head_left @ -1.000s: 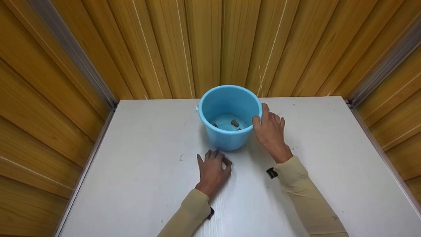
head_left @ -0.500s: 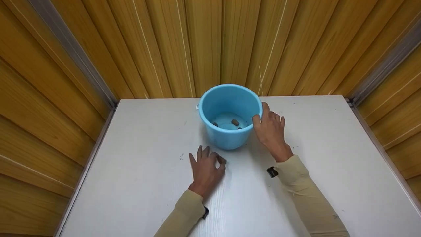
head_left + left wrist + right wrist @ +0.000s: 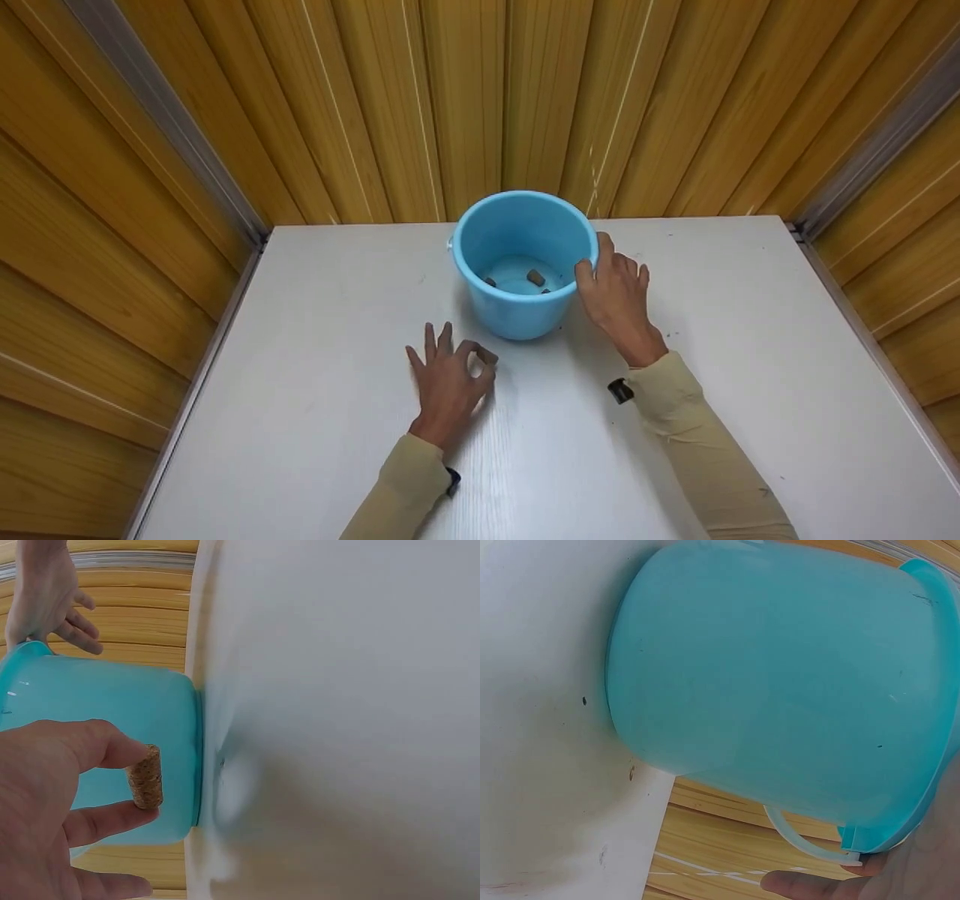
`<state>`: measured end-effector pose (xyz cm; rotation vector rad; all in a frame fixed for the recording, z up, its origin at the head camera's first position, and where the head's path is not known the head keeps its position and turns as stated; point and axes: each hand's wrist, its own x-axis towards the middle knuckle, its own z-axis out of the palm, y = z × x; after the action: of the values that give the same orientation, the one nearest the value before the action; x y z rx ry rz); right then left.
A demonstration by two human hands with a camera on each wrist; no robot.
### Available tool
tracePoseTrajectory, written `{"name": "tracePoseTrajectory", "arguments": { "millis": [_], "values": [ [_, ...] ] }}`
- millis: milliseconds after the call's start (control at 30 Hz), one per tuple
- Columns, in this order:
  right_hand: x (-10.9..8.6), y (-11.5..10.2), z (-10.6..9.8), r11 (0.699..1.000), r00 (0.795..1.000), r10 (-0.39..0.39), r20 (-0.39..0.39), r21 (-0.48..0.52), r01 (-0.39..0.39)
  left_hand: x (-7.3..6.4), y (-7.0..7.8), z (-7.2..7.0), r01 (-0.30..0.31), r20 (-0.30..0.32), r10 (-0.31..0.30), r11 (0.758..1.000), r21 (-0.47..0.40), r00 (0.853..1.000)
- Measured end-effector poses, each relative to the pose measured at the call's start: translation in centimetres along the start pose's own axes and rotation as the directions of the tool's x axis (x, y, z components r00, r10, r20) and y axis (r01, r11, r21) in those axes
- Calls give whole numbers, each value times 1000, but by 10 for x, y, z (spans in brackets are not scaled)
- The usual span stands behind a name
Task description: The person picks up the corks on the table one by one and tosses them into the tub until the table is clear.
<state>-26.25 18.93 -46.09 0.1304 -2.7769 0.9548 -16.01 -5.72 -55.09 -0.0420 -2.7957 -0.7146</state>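
A light blue bucket stands upright toward the back of the white table. My right hand grips the right side of its rim. In front of the bucket and to its left, my left hand pinches a cork between thumb and index finger, the other fingers spread. The held cork is apart from the bucket, just above or on the table; which one I cannot tell. Several corks lie on the bucket's floor, some partly hidden by the near rim. The right wrist view shows the bucket's white handle hanging at the side.
The white table carries small dark specks. Yellow wood-patterned panels rise behind it and on both sides, with grey metal strips at the corners.
My left hand has moved left and slightly away from the bucket, still pinching the cork, its other fingers spreading wider. The bucket and my right hand have stayed in place.
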Motion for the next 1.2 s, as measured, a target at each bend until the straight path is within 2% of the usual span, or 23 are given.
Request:
{"name": "tracePoseTrajectory", "arguments": {
  "millis": [233, 433, 633, 767, 900, 1200],
  "values": [
    [0, 1, -1, 1000, 1000, 16, 19, 3, -16, 6, -2, -14, 9, -42, -9, 1000, -12, 999],
    [-1, 0, 0, 1000, 999, -4, -32, 7, 4, 11, 2, -28, -8, -114, 8, 1000, 2, 993],
    [-1, 0, 0, 1000, 999, -4, -34, -2, 4, 17, 10, -41, -77, -243, 73, 997, -7, 967],
    [-1, 0, 0, 1000, 1000, 4, -21, -7, -4, 20, 17, -49, -121, -303, 105, 992, -31, 947],
    [0, 0, 0, 1000, 1000, 15, -8, 1, -15, 23, 23, -55, -149, -335, 123, 987, -53, 934],
    [0, -1, 0, 1000, 1000, 24, 3, 10, -24, 35, 33, -61, -188, -368, 153, 980, -61, 917]
  ]
}}
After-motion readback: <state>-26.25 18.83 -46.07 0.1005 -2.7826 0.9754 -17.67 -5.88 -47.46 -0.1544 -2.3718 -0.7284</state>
